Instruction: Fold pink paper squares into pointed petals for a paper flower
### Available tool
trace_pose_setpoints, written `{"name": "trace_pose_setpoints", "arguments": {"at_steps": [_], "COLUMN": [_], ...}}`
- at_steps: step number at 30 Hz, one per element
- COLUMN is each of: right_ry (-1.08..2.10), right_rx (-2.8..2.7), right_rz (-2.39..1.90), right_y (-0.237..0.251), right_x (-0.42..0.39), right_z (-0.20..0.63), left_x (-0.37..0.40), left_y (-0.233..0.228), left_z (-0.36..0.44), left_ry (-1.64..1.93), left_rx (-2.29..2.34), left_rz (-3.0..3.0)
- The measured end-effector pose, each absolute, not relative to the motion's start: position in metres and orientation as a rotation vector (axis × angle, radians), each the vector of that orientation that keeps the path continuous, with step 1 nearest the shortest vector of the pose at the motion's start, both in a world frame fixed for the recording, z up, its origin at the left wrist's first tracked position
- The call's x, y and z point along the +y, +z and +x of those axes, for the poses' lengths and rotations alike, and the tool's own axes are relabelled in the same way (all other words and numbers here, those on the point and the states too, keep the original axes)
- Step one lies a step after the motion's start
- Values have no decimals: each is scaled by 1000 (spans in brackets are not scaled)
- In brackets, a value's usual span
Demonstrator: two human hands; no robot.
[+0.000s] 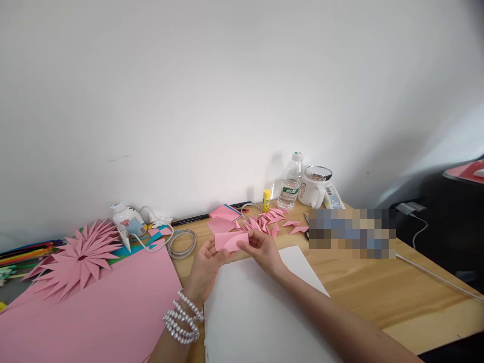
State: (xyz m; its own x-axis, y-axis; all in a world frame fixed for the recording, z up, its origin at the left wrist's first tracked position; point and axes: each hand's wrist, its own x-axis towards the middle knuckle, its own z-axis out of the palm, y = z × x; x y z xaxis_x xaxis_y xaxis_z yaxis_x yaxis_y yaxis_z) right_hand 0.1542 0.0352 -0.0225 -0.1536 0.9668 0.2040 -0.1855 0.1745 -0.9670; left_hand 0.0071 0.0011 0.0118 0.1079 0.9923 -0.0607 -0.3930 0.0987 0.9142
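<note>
Head view: pink paper piece (231,239) held up between left hand (209,263) and right hand (263,249), above far end of white sheet (257,307). Fingers of both closed in light pinch, thumbs on near face; two-sided grip likely steadies thin paper. Folded pieces (266,220) heaped just beyond, probably for easy reach. Textures: paper matt, creased; folded pieces sharp-pointed; paper wheel (81,257) at left spiky, radial; worktop (359,287) pale, wood-grained.
</note>
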Motion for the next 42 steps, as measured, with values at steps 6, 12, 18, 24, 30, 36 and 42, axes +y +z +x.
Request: {"name": "trace_pose_setpoints", "arguments": {"at_steps": [6, 12, 18, 24, 30, 36, 42], "right_ry": [1342, 1353, 1358, 1342, 1334, 1314, 1340], "right_rx": [-1265, -1281, -1252, -1250, -1295, -1388, -1351], "right_rz": [-783, -735, -765, -781, -807, -801, -824], "right_y": [-23, -24, -20, -19, -22, -23, -25], "right_x": [32, 33, 32, 31, 31, 30, 32], "right_z": [150, 149, 149, 149, 150, 151, 151], "left_x": [-1, 2, 1, 2, 2, 3, 3], "left_y": [5, 0, -1, 0, -1, -5, -5], "left_z": [16, 13, 14, 14, 13, 12, 12], "left_ry": [1308, 1337, 1355, 1396, 1420, 1372, 1363], "left_rx": [1102, 1123, 1066, 1082, 1073, 1110, 1102], "left_rz": [879, 801, 788, 775, 794, 829, 878]}}
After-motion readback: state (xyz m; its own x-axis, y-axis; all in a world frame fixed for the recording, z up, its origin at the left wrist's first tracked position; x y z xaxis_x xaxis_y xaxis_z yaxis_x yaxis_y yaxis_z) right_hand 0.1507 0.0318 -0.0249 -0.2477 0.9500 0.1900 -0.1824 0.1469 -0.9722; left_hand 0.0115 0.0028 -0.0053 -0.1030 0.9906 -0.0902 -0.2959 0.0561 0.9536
